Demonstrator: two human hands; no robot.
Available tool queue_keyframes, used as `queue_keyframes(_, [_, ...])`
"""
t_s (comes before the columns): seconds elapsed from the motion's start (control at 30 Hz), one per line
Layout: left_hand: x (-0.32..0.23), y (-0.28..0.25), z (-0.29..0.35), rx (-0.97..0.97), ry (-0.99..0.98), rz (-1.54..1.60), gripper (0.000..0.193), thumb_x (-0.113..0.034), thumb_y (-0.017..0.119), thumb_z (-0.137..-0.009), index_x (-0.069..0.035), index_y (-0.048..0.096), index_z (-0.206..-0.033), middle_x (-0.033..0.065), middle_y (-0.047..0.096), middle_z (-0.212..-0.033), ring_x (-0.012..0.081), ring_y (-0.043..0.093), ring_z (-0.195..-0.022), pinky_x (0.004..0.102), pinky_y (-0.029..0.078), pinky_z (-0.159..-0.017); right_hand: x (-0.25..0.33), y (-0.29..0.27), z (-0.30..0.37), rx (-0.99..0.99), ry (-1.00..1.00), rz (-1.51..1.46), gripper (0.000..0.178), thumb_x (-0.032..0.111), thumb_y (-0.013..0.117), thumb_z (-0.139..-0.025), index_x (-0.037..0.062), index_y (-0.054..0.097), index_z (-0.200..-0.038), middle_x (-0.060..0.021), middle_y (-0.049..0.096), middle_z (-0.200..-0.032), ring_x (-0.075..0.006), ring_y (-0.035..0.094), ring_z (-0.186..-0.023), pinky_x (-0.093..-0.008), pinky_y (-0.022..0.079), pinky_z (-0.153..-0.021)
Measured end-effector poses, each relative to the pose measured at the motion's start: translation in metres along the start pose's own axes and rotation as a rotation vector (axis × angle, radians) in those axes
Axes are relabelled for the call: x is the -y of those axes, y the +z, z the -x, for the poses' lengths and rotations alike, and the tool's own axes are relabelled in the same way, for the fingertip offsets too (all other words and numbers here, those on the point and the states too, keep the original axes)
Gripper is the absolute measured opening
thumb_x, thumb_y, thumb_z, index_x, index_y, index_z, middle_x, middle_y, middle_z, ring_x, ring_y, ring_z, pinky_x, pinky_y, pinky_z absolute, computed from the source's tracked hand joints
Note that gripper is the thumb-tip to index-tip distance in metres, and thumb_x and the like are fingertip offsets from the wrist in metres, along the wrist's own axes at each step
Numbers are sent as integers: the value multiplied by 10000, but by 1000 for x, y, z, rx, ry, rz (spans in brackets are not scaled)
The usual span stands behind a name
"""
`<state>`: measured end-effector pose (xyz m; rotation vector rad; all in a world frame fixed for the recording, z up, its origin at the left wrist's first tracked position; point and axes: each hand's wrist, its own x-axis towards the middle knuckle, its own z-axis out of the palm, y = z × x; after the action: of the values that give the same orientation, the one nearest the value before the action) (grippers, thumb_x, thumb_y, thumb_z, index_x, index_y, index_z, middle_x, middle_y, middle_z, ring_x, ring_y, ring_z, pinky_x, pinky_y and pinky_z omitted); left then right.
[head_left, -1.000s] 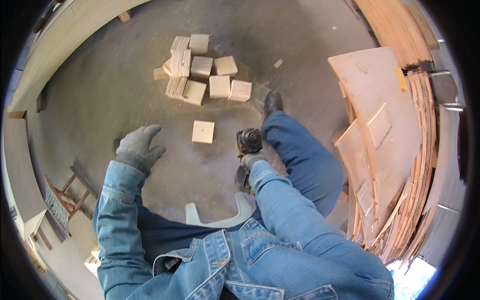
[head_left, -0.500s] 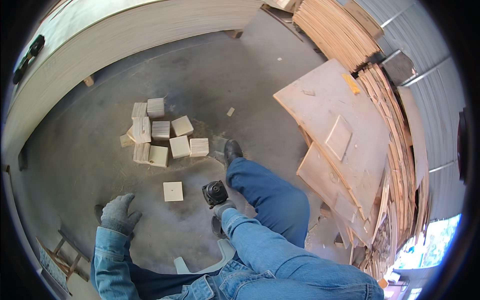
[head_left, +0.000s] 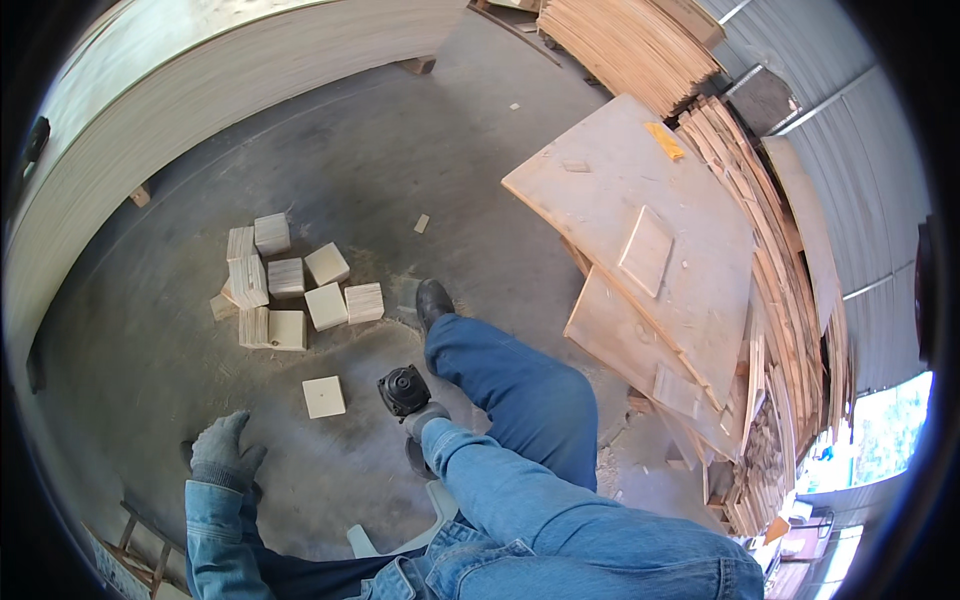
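My right hand point(head_left: 428, 417), in a grey glove, is closed round a black power tool point(head_left: 403, 391) that looks like a nail gun, seen from its round capped top. Just left of the tool, a square wooden block point(head_left: 323, 397) with a small dark mark in its middle lies on the floor. My left hand point(head_left: 226, 448), also gloved, is raised to the lower left of that block with thumb and fingers apart, holding nothing. Ahead of both hands sits a loose cluster of layered plywood blocks point(head_left: 286, 278), some on their sides.
A long, tall stack of sheets point(head_left: 250, 75) curves along the far left. On the right, large plywood boards point(head_left: 640, 210) lean over stacked sheets. My boot point(head_left: 433, 303) is by the blocks. A pale plastic seat point(head_left: 440, 510) is beneath me. A small wood scrap point(head_left: 421, 223) lies farther off.
The view has shifted, so the blocks, boards and tool appear farther left. My left hand sits slightly lower, its fingers still apart. My right hand keeps its hold on the tool.
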<state>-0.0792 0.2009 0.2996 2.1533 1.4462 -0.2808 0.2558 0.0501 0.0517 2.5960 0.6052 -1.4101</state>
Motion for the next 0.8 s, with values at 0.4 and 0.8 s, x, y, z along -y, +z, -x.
queue_keyframes(0.4, [24, 29, -5, -125, 43, 7, 649, -313, 818, -681, -105, 629, -1266, 104, 687, -1138, 330, 648, -1079, 453, 505, -956, 1, 2, -2, 4, -14, -121, 373, 318, 679, -888, 113, 715, -1198, -174, 692, -1255, -348, 626, -1234, -412, 484, -1029])
queue_keyframes(0.8, [2, 18, -12, -62, 74, 0, 645, -321, 803, -724, -89, 610, -1295, 136, 670, -1193, 350, 633, -1120, 453, 498, -977, -5, 2, -9, 23, -17, -45, 408, 309, 671, -892, 119, 691, -1252, -174, 677, -1288, -344, 617, -1247, -418, 473, -1046])
